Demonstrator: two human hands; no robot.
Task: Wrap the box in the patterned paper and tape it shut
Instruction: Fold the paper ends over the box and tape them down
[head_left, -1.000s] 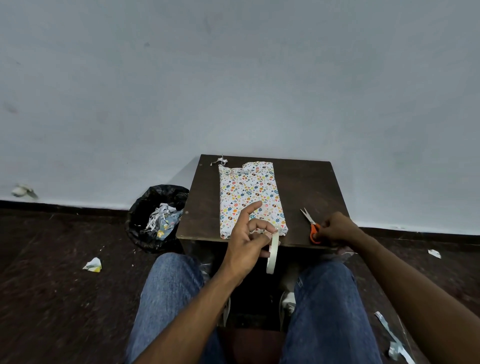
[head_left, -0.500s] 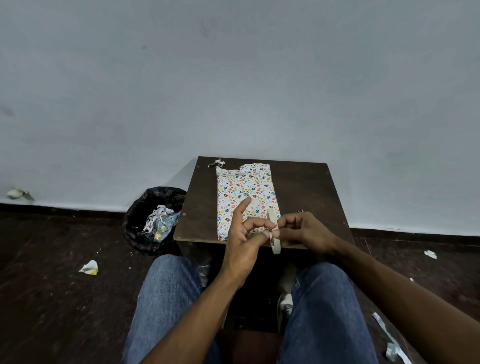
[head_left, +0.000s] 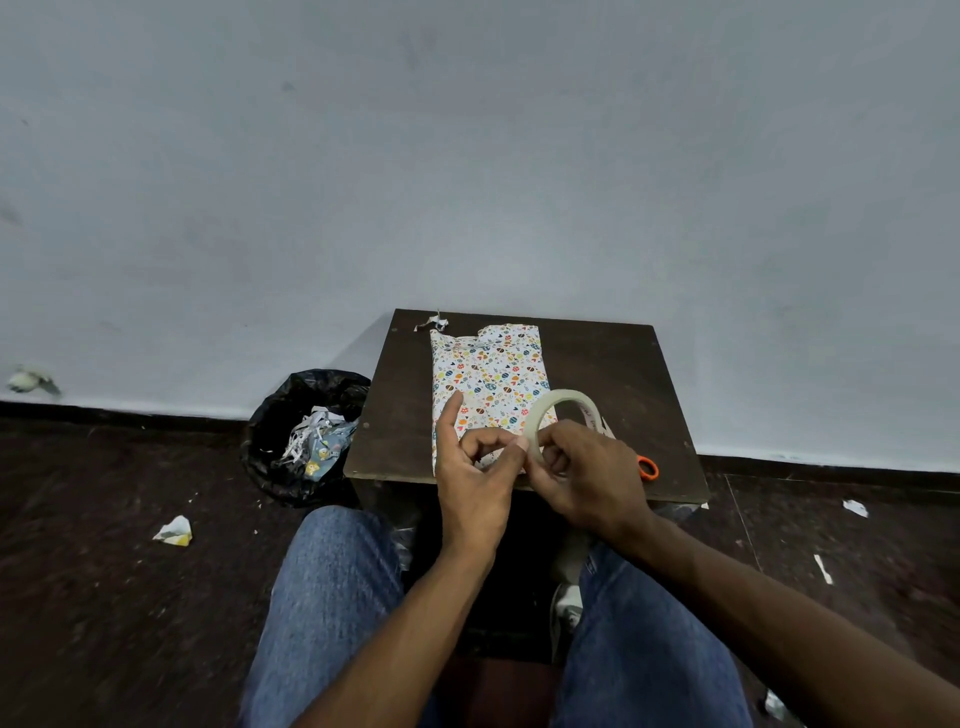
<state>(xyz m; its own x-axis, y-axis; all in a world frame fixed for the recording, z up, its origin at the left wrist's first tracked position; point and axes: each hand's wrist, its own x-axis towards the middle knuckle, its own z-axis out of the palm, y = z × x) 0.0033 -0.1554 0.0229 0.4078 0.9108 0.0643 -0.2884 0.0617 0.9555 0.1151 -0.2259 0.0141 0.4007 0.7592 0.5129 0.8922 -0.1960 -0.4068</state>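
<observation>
On the small dark table (head_left: 613, 364) lies the box wrapped in patterned paper (head_left: 488, 382), lengthwise toward the wall; above its near end the right hand (head_left: 587, 478) grips a roll of clear tape (head_left: 563, 402), while the left hand (head_left: 475, 473) pinches the roll's edge, index finger raised; orange-handled scissors (head_left: 647, 467) rest just right of the hands; a black bin (head_left: 301, 436) of paper scraps stands left of the table.

black bin (head_left: 306, 436) of paper scraps, left of table (head_left: 623, 374) | orange-handled scissors (head_left: 647, 466) on table | jeans (head_left: 332, 597)
</observation>
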